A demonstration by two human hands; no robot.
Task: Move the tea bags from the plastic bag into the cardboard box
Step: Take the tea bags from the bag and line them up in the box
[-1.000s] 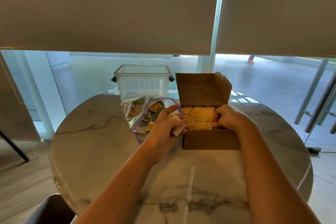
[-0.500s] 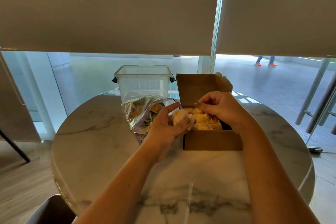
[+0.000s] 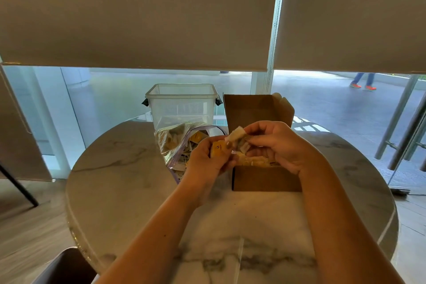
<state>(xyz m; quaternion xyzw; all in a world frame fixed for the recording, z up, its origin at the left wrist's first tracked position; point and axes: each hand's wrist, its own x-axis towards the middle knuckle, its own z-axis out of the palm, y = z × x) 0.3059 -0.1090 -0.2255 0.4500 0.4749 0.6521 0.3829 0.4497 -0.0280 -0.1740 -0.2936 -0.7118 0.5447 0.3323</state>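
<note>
A round, grey-veined white marble table [image 3: 143, 193] is seen nearest. Above it, a small cluster of yellow-and-white paper tea bags [image 3: 232, 143] is held between both hands, over the near left corner of the open brown cardboard box [image 3: 265, 177]. The left hand [image 3: 208, 159] is curled around the yellow bags, thumb pressed on top; the right hand [image 3: 276, 145] is pinched on the pale bag's upper end. More tea bags are packed inside the box. Left of it, the crumpled clear plastic zip bag [image 3: 175, 143] is lying open, bags inside. Behind stands a clear plastic tub [image 3: 182, 105].
</note>
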